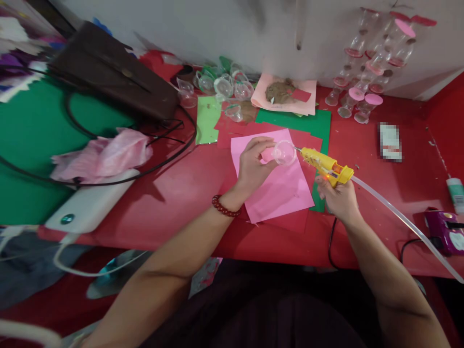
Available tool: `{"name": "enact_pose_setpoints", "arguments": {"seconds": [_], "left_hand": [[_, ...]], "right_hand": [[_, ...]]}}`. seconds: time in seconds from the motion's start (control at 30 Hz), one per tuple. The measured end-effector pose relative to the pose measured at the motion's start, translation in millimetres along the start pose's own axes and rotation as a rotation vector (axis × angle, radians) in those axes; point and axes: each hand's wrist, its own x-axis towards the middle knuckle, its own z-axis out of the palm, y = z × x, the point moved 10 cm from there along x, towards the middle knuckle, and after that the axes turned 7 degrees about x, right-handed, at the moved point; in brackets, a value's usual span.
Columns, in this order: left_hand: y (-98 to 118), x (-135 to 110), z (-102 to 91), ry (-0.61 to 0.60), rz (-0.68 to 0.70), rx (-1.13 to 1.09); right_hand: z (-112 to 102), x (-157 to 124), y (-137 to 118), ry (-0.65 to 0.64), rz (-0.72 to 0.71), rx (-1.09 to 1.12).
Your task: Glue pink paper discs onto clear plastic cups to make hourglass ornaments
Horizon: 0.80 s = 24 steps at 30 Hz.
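Between the thumb and fingers of my left hand (255, 162) is a small clear plastic cup (284, 153), its round rim turned up toward me. My right hand (339, 198) grips a yellow glue gun (322, 164) with a small orange light on its side. The gun's metal nozzle is at the cup's right rim; I cannot tell whether they touch. A long clear glue stick (398, 217) trails from the gun's back end. Beneath both hands lie a pink paper sheet (279, 193), red sheets and a green sheet (322, 125).
Several clear plastic cups (223, 87) cluster at the back. Brown sand (277, 91) lies on light pink paper. Joined cup towers (362, 72) stand back right. A dark bag (116, 72), black cable and white power bank (90, 208) occupy the left; a purple device (444, 232) sits right.
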Motion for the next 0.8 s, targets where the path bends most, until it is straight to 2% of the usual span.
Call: {"name": "enact_pose_setpoints", "arguments": {"seconds": [0.3,0.8], "left_hand": [[-1.0,1.4,-4.9,0.033,-0.041,-0.014],[1.2,-0.3,1.0,-0.007,-0.036,-0.008]], "right_hand": [[0.6,-0.9,3.3,-0.003,0.016,-0.003],[-0.5,-0.7,3.1,0.000,0.002,-0.020]]}}
